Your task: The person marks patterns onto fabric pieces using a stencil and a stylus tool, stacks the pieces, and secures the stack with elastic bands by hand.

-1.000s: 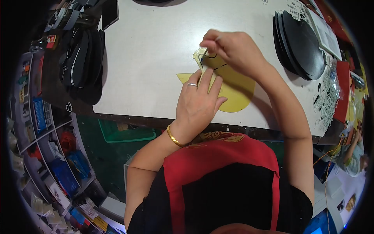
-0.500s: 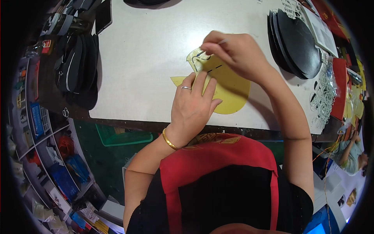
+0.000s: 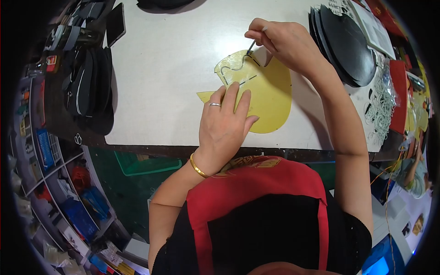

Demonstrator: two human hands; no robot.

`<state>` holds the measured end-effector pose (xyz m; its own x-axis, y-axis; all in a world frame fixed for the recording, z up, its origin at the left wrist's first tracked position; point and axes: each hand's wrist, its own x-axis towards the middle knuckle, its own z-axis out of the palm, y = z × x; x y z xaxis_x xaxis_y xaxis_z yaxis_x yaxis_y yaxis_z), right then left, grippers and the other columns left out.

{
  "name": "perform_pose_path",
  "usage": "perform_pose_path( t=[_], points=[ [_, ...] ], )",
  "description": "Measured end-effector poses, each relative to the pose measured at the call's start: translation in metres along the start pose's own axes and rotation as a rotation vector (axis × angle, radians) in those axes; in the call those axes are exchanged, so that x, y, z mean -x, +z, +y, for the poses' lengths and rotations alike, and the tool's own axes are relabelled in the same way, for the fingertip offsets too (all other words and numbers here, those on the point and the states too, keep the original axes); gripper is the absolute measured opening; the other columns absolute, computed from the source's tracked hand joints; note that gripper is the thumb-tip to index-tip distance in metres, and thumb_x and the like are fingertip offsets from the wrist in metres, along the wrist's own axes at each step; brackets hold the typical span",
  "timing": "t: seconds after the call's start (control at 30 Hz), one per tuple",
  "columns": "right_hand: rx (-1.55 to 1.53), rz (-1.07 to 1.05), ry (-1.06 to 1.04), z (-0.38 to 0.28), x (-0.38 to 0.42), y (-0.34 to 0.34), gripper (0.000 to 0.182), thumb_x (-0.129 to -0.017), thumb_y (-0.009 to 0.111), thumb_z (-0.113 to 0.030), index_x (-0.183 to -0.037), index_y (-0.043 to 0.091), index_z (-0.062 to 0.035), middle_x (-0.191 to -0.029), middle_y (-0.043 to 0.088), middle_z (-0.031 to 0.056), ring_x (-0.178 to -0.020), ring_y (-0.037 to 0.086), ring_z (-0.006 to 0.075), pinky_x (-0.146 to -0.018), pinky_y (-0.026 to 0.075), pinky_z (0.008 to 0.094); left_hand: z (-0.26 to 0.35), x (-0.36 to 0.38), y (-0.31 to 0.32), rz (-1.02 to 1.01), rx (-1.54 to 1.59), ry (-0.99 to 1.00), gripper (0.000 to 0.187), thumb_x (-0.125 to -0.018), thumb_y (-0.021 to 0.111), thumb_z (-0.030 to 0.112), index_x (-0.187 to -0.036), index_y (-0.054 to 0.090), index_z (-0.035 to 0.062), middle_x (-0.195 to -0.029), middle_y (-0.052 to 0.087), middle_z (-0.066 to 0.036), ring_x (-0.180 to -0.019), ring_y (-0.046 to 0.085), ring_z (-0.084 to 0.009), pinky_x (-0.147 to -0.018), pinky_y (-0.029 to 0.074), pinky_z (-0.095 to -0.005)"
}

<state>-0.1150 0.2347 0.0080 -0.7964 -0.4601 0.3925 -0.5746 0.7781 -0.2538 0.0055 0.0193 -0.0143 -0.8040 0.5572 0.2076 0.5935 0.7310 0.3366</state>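
Observation:
A yellow template sheet (image 3: 270,107) with a rounded outline lies on the white table, a pointed corner sticking out at its left. Thin slots, one wavy and some straight, cut through its upper part, where a shiny clear layer shows. My left hand (image 3: 224,114) rests flat on the sheet with fingers spread, below the slots. In my right hand (image 3: 291,43) is a thin pen (image 3: 252,46), pinched between the fingers. Its dark tip meets the sheet at the upper end of the wavy slot. What lies beneath the sheet is hidden.
Black rounded panels (image 3: 346,48) are stacked at the right, beside a heap of pale elastic loops (image 3: 378,112). Black bag pieces (image 3: 89,85) stand at the left, near a dark flat phone-like slab (image 3: 115,25). A green crate (image 3: 146,167) sits below the table.
My right hand has moved up and right, taking the pen tip along the wavy slot to its upper end. That slot now looks greyer. My left hand stays on the sheet.

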Motion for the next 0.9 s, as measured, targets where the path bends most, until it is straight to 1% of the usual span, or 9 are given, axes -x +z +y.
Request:
perform_pose_path(
  t=[0.2, 0.33, 0.43, 0.57, 0.6, 0.7, 0.73, 0.83, 0.9],
  points=[
    [0.001, -0.136, 0.117, -0.026, 0.029, -0.027, 0.027, -0.099, 0.060, -0.035, -0.090, 0.068, -0.0105, -0.064, 0.065, 0.0087, -0.060, 0.065, 0.0301, -0.053, 0.048, 0.0417, 0.000, 0.000, -0.001, -0.002, -0.025, -0.011, 0.060, -0.077, 0.082, 0.026, -0.128, 0.060, 0.0033, -0.132, 0.056, -0.017, -0.115, 0.055, -0.0361, -0.090, 0.050, -0.0434],
    [-0.226, -0.039, -0.014, -0.047, 0.040, -0.012, 0.023, -0.097, 0.064, -0.035, -0.091, 0.067, -0.0122, -0.065, 0.065, 0.0090, -0.060, 0.065, 0.0294, -0.054, 0.049, 0.0406, 0.001, 0.000, 0.000, -0.016, -0.030, 0.001, 0.061, -0.077, 0.083, 0.026, -0.128, 0.059, 0.0030, -0.132, 0.055, -0.017, -0.117, 0.055, -0.0354, -0.090, 0.050, -0.0429],
    [-0.145, -0.036, 0.013, -0.036, 0.049, 0.000, 0.020, -0.096, 0.065, -0.033, -0.093, 0.068, -0.0131, -0.067, 0.066, 0.0087, -0.060, 0.066, 0.0289, -0.055, 0.050, 0.0399, 0.003, 0.000, -0.001, -0.026, -0.047, -0.014, 0.061, -0.077, 0.083, 0.026, -0.128, 0.059, 0.0031, -0.133, 0.054, -0.017, -0.117, 0.055, -0.0356, -0.090, 0.050, -0.0432],
    [-0.397, 0.059, 0.428, -0.016, 0.052, -0.030, 0.029, -0.102, 0.055, -0.034, -0.101, 0.068, -0.0081, -0.078, 0.070, 0.0129, -0.072, 0.069, 0.0315, -0.065, 0.053, 0.0397, 0.002, 0.001, -0.002, -0.025, -0.042, -0.002, 0.061, -0.077, 0.083, 0.026, -0.128, 0.058, 0.0030, -0.133, 0.054, -0.018, -0.117, 0.055, -0.0359, -0.091, 0.050, -0.0429],
    [-0.273, 0.031, 0.464, -0.008, 0.053, -0.037, 0.035, -0.103, 0.049, -0.035, -0.105, 0.069, -0.0056, -0.091, 0.072, 0.0175, -0.086, 0.070, 0.0347, -0.077, 0.054, 0.0420, 0.002, 0.001, -0.002, -0.025, -0.052, 0.003, 0.061, -0.077, 0.083, 0.026, -0.128, 0.058, 0.0029, -0.133, 0.054, -0.018, -0.117, 0.055, -0.0359, -0.091, 0.050, -0.0428],
    [-0.215, -0.021, 0.571, 0.016, 0.077, 0.007, 0.037, -0.102, 0.048, -0.035, -0.106, 0.069, -0.0043, -0.098, 0.072, 0.0201, -0.094, 0.069, 0.0381, -0.086, 0.053, 0.0457, 0.003, 0.001, -0.001, -0.022, -0.067, 0.015, 0.056, -0.079, 0.081, 0.026, -0.126, 0.061, 0.0041, -0.131, 0.055, -0.017, -0.115, 0.056, -0.0359, -0.091, 0.049, -0.0431],
    [-0.206, -0.160, 0.712, -0.009, 0.070, -0.009, 0.041, -0.101, 0.047, -0.037, -0.106, 0.069, -0.0025, -0.102, 0.071, 0.0219, -0.098, 0.068, 0.0404, -0.091, 0.051, 0.0481, 0.003, -0.001, -0.002, -0.016, -0.073, 0.015, 0.054, -0.080, 0.080, 0.026, -0.126, 0.062, 0.0048, -0.131, 0.056, -0.017, -0.113, 0.056, -0.0359, -0.090, 0.049, -0.0433],
    [-0.195, -0.253, 0.614, -0.032, 0.071, -0.018, 0.035, -0.097, 0.058, -0.034, -0.105, 0.070, -0.0017, -0.102, 0.070, 0.0224, -0.094, 0.070, 0.0370, -0.086, 0.054, 0.0431, 0.003, -0.006, -0.012, -0.091, -0.089, 0.038, 0.053, -0.078, 0.081, 0.027, -0.123, 0.063, 0.0049, -0.127, 0.057, -0.016, -0.111, 0.057, -0.0359, -0.090, 0.050, -0.0424],
    [-0.366, -0.105, 0.610, -0.033, 0.080, -0.043, 0.031, -0.097, 0.062, -0.031, -0.107, 0.070, -0.0025, -0.100, 0.072, 0.0195, -0.089, 0.072, 0.0315, -0.080, 0.055, 0.0383, -0.009, -0.019, -0.024, -0.101, -0.043, 0.103, 0.051, -0.078, 0.081, 0.024, -0.122, 0.063, 0.0063, -0.125, 0.058, -0.015, -0.111, 0.058, -0.0355, -0.091, 0.050, -0.0433]
  ],
)
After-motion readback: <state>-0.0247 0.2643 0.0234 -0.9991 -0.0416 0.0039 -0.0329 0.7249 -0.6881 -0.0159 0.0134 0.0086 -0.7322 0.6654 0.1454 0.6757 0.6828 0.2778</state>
